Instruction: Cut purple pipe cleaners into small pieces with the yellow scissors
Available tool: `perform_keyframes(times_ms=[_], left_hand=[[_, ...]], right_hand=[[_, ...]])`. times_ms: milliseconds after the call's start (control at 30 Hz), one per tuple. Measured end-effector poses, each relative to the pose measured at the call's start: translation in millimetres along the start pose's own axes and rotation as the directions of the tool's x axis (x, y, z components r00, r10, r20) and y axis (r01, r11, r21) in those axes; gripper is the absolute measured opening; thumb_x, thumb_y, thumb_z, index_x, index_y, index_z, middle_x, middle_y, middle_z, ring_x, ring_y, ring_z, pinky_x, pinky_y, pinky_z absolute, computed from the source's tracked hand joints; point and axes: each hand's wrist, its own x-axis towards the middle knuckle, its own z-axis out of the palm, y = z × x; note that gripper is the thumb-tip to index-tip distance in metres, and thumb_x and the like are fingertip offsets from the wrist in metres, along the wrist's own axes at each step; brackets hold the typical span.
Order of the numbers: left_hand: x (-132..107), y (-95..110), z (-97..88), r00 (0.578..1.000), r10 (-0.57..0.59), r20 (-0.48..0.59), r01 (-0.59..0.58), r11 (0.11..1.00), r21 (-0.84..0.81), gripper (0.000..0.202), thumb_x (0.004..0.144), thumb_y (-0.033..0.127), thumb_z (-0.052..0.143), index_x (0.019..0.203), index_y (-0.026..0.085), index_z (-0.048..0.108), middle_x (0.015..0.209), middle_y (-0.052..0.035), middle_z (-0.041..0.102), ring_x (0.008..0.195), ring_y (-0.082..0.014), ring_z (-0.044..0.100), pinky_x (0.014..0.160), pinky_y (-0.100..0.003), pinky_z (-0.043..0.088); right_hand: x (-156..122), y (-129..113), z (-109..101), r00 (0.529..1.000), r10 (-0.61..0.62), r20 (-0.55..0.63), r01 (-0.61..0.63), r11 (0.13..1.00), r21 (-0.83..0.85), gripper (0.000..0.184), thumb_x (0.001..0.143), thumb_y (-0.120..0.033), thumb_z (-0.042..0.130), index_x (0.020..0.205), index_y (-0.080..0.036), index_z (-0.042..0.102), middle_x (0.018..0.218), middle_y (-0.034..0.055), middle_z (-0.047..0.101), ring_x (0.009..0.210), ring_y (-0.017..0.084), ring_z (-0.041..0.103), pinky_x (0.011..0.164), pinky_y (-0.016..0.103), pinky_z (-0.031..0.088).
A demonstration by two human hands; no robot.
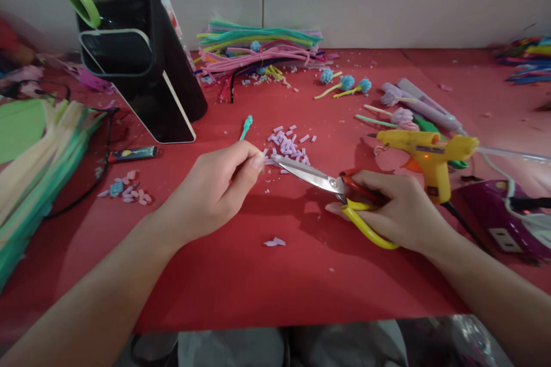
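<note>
My left hand [219,183] is closed in a pinch, thumb against forefinger. A lilac bit shows right at its fingertips, but what the pinch holds is mostly hidden. In my right hand [398,206] is a pair of scissors [307,175] with red and yellow handles. Their blades look nearly closed, and the tip points at my left fingertips. Just behind the tip lies a pile of short cut lilac pieces [289,143]. A teal twisted stem [247,126] sticks out beyond my left hand. Nearer me lie a few more lilac scraps [274,242].
A phone [159,106] leans on a black bottle [185,69] at the left. A yellow glue gun [430,155] and a purple power strip [495,218] stand right. Pipe cleaners [258,40] and blue pompom stems [346,82] lie behind; a lighter [133,153] lies left.
</note>
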Motion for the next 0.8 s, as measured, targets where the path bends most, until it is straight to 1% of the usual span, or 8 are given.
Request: perform_keyframes(times_ms=[133,367,467,533,600,667,733,800], left_hand=[[-0.1,-1.5,1.1,1.0,0.004,-0.003,-0.004,1.0,0.01,0.025,0.103,0.032,0.042,0.085,0.02,0.055,0.07,0.0024,0.058,0.064,-0.0123,0.053,0.06,-0.025,0.041],[-0.1,-1.8,-0.6,1.0,-0.001,0.014,0.001,1.0,0.008,0.025,0.102,0.033,0.043,0.085,0.021,0.056,0.074,0.0008,0.061,0.067,-0.0139,0.055,0.062,-0.027,0.043],[-0.8,-0.2,-3.0,0.998,0.023,0.061,-0.023,1.0,-0.002,0.025,0.1,0.033,0.046,0.082,0.021,0.057,0.073,0.0005,0.063,0.068,-0.0146,0.057,0.065,-0.028,0.045],[-1.4,0.3,-3.7,0.99,0.073,0.122,-0.072,0.997,-0.017,0.022,0.099,0.03,0.05,0.082,0.021,0.061,0.077,0.0002,0.067,0.071,-0.0148,0.06,0.068,-0.028,0.047],[-2.0,-0.1,-3.3,0.968,0.147,0.203,-0.14,0.989,-0.048,0.019,0.097,0.026,0.053,0.084,0.022,0.066,0.08,0.0001,0.07,0.073,-0.0141,0.063,0.071,-0.027,0.047],[-2.5,-1.5,-1.8,0.932,0.21,0.294,-0.194,0.977,-0.084,0.017,0.095,0.022,0.056,0.084,0.022,0.069,0.08,0.0,0.071,0.073,-0.0133,0.063,0.07,-0.026,0.047],[-2.8,-3.4,0.1,0.894,0.237,0.38,-0.213,0.971,-0.107,0.017,0.094,0.021,0.059,0.083,0.022,0.072,0.079,0.0,0.07,0.071,-0.0127,0.063,0.069,-0.026,0.046],[-3.1,-5.4,1.3,0.863,0.236,0.446,-0.209,0.972,-0.109,0.017,0.093,0.021,0.062,0.083,0.023,0.076,0.078,0.0001,0.069,0.07,-0.012,0.062,0.067,-0.025,0.044]], right_hand=[[1.0,-1.0,0.3,1.0,-0.002,-0.007,0.002,1.0,-0.002,0.056,0.074,-0.073,0.071,0.068,-0.019,0.059,0.059,-0.0029,0.04,0.055,0.011,0.034,0.048,0.026,0.03],[3.3,-2.8,-0.8,0.999,0.033,-0.016,-0.033,0.999,0.021,0.057,0.07,-0.072,0.074,0.062,-0.019,0.054,0.058,-0.0037,0.035,0.055,0.011,0.029,0.048,0.026,0.027],[2.9,-2.6,-0.5,0.997,0.069,-0.041,-0.067,0.997,0.05,0.059,0.068,-0.072,0.076,0.062,-0.018,0.052,0.059,-0.0039,0.032,0.056,0.01,0.027,0.048,0.026,0.024],[2.3,-2.7,-0.3,0.994,0.088,-0.059,-0.086,0.995,0.046,0.061,0.067,-0.072,0.077,0.06,-0.019,0.048,0.059,-0.0038,0.031,0.057,0.01,0.026,0.048,0.026,0.022],[1.7,-2.6,-0.4,0.994,0.09,-0.066,-0.088,0.996,0.032,0.063,0.066,-0.072,0.078,0.059,-0.019,0.044,0.06,-0.0038,0.03,0.058,0.01,0.026,0.049,0.026,0.022],[1.3,-2.1,-0.4,0.994,0.09,-0.054,-0.089,0.996,0.024,0.063,0.066,-0.072,0.078,0.06,-0.019,0.045,0.06,-0.0039,0.03,0.059,0.01,0.026,0.049,0.026,0.022],[1.2,-1.2,-0.2,0.994,0.094,-0.048,-0.093,0.995,0.017,0.062,0.066,-0.072,0.078,0.061,-0.018,0.046,0.061,-0.0039,0.03,0.059,0.01,0.026,0.05,0.026,0.022],[1.2,-0.4,0.1,0.995,0.093,-0.047,-0.092,0.996,0.005,0.061,0.066,-0.072,0.077,0.062,-0.018,0.049,0.06,-0.0037,0.031,0.059,0.011,0.026,0.05,0.026,0.023]])
